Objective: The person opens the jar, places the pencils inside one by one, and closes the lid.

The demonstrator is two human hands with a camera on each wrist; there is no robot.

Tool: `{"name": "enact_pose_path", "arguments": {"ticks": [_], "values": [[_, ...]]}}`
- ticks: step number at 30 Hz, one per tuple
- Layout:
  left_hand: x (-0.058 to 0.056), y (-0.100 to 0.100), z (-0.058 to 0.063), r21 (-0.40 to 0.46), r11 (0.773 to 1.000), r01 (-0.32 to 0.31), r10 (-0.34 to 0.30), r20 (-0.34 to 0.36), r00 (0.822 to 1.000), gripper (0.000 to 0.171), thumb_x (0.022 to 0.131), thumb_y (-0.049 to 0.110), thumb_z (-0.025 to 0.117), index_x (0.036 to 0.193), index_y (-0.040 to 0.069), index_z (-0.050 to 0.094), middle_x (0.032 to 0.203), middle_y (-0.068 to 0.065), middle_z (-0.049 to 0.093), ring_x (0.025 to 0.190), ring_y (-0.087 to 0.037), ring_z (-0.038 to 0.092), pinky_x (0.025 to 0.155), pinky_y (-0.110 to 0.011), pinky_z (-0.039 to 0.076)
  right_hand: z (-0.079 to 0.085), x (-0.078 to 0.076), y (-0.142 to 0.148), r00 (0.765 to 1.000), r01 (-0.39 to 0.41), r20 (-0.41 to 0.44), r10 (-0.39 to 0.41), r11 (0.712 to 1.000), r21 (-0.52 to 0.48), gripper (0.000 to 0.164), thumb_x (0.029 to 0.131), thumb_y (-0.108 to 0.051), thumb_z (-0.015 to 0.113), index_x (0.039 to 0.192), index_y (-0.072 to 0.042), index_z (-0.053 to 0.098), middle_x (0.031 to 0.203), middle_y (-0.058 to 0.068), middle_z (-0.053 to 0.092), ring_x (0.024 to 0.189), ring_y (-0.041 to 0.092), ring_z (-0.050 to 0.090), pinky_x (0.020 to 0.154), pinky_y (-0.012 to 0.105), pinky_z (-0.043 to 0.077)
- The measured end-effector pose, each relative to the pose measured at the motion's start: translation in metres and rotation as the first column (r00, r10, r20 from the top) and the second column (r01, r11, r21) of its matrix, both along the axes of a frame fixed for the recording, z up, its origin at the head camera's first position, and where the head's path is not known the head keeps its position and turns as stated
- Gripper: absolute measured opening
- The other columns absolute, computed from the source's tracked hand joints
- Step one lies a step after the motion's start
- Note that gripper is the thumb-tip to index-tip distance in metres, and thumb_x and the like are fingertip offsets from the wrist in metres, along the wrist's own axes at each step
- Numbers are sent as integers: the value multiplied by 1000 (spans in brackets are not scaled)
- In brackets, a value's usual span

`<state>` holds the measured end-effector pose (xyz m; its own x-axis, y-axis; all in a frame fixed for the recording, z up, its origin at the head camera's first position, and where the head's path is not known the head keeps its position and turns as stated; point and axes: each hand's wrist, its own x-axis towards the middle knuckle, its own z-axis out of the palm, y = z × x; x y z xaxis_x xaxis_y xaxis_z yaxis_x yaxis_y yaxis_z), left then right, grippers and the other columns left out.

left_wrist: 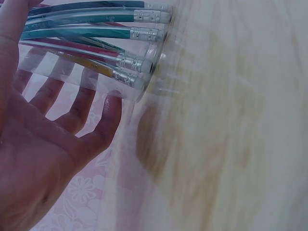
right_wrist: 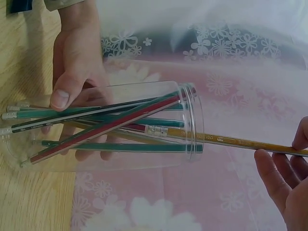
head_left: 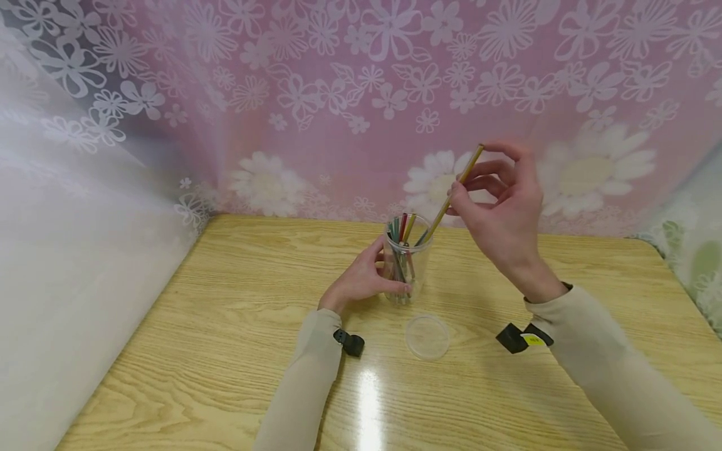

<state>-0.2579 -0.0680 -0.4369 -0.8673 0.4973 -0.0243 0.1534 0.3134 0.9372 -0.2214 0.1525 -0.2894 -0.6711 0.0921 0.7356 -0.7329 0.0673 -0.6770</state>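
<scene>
My left hand [head_left: 361, 279] holds a clear plastic jar [head_left: 420, 282] upright on the table, thumb in front and fingers round the far side. Several pencils [right_wrist: 106, 126] stand in the jar, green, red, yellow and dark ones, and eraser ends sit at its bottom in the left wrist view. Between thumb and fingertips, my right hand [head_left: 504, 216] pinches a yellow pencil [right_wrist: 231, 141] above the jar. This pencil slants, with its silver ferrule and eraser end inside the jar's mouth and its upper end by my index fingertip.
A round clear lid [head_left: 427, 337] lies flat on the wood-grain table [head_left: 242, 300], just in front of the jar. Behind the table's back edge hangs a pink flowered curtain [head_left: 338, 144]. A white sheet [head_left: 84, 250] hangs along the left side.
</scene>
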Motion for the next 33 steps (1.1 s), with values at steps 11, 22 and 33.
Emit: {"name": "enact_pose_path", "arguments": {"ticks": [11,22,33], "values": [[-2,1,-3,5,1000,7,-7,1,1000,106,77,32,91,152,63,22,150,2,49,130,-29,58,107,-54,49,-2,3,-3,999,50,-20,-48,994,97,53,83,14,68,132,2,52,92,-1,66,75,11,70,62,22,60],[-3,1,-4,-3,1000,8,-8,-13,1000,105,78,32,91,152,62,23,150,2,50,129,-29,59,106,-53,49,-10,4,-3,1000,19,12,-22,984,178,58,84,15,69,137,3,51,96,-6,67,80,7,71,65,19,60],[-3,1,-3,-22,1000,-4,4,-19,1000,109,77,35,91,153,63,18,153,1,48,130,-29,58,106,-53,50,-22,6,-6,999,44,-8,-43,966,255,60,84,14,69,139,-3,57,95,5,72,83,-1,70,68,14,58]]}}
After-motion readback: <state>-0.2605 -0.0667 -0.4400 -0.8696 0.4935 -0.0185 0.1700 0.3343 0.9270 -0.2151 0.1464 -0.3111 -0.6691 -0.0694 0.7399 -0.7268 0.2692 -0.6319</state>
